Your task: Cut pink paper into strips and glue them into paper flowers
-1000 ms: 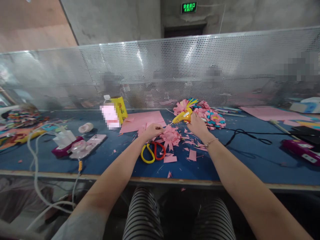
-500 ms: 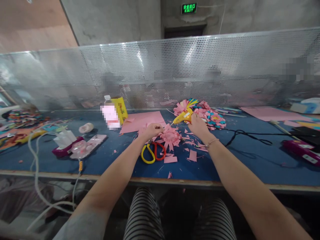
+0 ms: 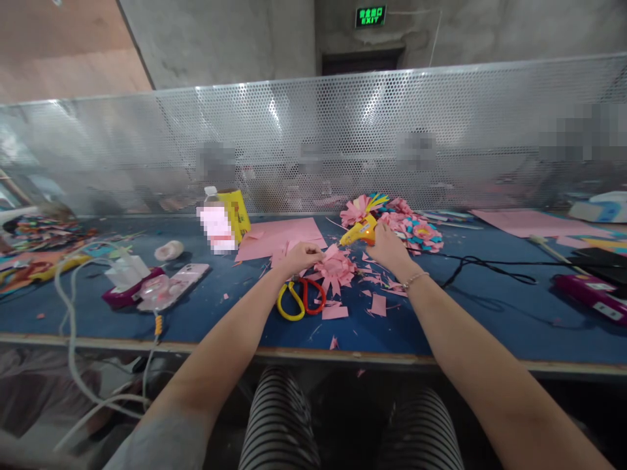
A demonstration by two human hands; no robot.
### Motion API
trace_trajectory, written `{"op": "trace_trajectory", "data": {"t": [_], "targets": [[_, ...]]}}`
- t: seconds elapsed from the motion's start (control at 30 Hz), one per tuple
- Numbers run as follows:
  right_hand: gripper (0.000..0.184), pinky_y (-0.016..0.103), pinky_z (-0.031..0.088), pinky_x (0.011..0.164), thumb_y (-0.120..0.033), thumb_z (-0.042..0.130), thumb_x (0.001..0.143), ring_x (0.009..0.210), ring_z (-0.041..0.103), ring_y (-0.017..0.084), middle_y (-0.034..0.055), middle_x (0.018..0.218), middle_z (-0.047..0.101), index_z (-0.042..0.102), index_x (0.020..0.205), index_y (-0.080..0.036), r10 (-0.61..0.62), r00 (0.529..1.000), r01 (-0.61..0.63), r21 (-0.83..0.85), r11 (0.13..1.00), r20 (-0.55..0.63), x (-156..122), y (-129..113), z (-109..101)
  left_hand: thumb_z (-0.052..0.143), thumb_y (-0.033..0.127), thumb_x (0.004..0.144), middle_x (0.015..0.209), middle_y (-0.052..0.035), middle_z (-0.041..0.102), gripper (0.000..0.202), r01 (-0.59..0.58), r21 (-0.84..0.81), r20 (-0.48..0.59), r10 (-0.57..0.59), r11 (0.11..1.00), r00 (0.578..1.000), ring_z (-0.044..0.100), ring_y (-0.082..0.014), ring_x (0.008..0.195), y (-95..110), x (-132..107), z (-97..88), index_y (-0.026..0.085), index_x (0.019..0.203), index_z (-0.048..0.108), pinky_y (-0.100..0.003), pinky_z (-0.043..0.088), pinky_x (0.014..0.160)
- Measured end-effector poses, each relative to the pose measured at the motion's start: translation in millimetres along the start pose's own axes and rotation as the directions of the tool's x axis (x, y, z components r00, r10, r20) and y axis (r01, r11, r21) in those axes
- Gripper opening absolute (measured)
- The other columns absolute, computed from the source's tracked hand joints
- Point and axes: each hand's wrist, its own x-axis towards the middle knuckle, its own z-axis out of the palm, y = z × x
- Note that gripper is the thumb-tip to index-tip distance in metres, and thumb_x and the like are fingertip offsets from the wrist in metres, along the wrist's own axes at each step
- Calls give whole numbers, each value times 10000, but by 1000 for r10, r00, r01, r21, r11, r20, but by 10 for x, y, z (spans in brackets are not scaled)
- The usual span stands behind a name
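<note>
My right hand (image 3: 386, 246) is wrapped round the handle of a yellow hot glue gun (image 3: 360, 230), whose nozzle points left and down above a pink paper flower (image 3: 337, 267). The flower lies on the blue table with its cut petals spread out. At its upper left edge, the fingers of my left hand (image 3: 302, 256) are pinched together; the strip of pink paper they seem to hold is too small to make out clearly. Scissors with one yellow and one red handle (image 3: 314, 297) lie just below my left hand, their blades hidden.
Pink paper sheets (image 3: 294, 232) lie behind my left hand. Finished paper flowers (image 3: 416, 228) are heaped behind the glue gun. A bottle (image 3: 215, 225), a phone (image 3: 189, 281) and a purple power strip (image 3: 122, 295) stand left. Black cords (image 3: 470, 260) cross the right side; paper scraps (image 3: 378, 304) litter the front.
The glue gun's nozzle has lifted slightly up and to the right, away from my left fingertips. My left hand has shifted a little to the right.
</note>
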Motion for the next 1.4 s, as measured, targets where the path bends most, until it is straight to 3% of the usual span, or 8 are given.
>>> {"op": "trace_trajectory", "data": {"t": [0.27, 0.43, 0.57, 0.63, 0.77, 1.1, 1.27, 1.4], "targets": [[380, 335, 416, 678, -277, 565, 628, 874, 539, 262, 146, 944, 570, 556, 976, -125, 82, 991, -82, -9, 997, 107, -40, 116, 54, 550, 270, 632, 500, 47, 474, 150, -39, -100, -92, 30, 994, 995, 326, -17, 374, -82, 63, -26, 124, 639, 518, -173, 225, 388], [202, 352, 387, 699, -236, 600, 620, 869, 518, 271, 126, 813, 599, 625, 805, -158, 28, 993, -39, 93, 995, 111, -36, 235, 162, 573, 270, 637, 481, 58, 439, 154, -34, -141, -70, 24, 989, 997, 370, -24, 381, -75, 50, -17, 130, 654, 511, -169, 269, 390], [174, 330, 379, 727, -246, 565, 671, 849, 512, 226, 133, 825, 589, 596, 781, -116, -63, 997, 49, 228, 972, 55, -10, 63, 147, 578, 273, 643, 458, 62, 432, 159, -31, -147, -49, 24, 989, 998, 396, -30, 378, -50, 44, 6, 129, 646, 509, -167, 301, 388], [168, 293, 387, 703, -261, 551, 688, 765, 516, 171, 99, 813, 582, 570, 775, -118, -170, 981, 118, 401, 909, 97, -13, -120, 123, 579, 283, 648, 449, 64, 433, 168, -31, -153, -58, 22, 988, 998, 408, -33, 379, -32, 40, 16, 128, 647, 515, -166, 315, 392], [202, 247, 374, 585, -354, 529, 700, 620, 463, 111, 14, 686, 527, 513, 698, -153, -247, 958, 70, 712, 698, 147, -80, -470, 106, 576, 303, 662, 425, 61, 444, 188, -22, -153, -61, 12, 988, 998, 429, -40, 373, 30, 7, 36, 121, 646, 530, -168, 329, 396], [164, 249, 365, 573, -321, 532, 640, 583, 438, 102, -22, 603, 474, 469, 621, -170, -157, 982, -21, 881, 473, 108, -106, -586, 81, 581, 364, 675, 403, 42, 473, 255, -53, -136, -20, 50, 989, 999, 486, -65, 382, 113, -39, 110, 122, 626, 516, -171, 344, 412], [145, 248, 374, 575, -309, 519, 626, 578, 442, 99, -26, 605, 476, 465, 626, -175, -77, 988, -91, 897, 432, 137, -102, -598, 72, 535, 381, 701, 457, 20, 505, 254, -90, -10, 19, 90, 996, 996, 520, -89, 441, 74, -19, 117, 132, 658, 507, -191, 368, 450], [149, 239, 369, 556, -303, 491, 635, 544, 411, 85, -44, 576, 416, 409, 592, -185, -27, 990, -118, 910, 398, 140, -75, -537, 120, 512, 362, 699, 729, -42, 612, 213, -147, 385, -62, 185, 911, 981, 578, -148, 724, 13, -7, 81, 151, 713, 534, -254, 433, 657]]}}
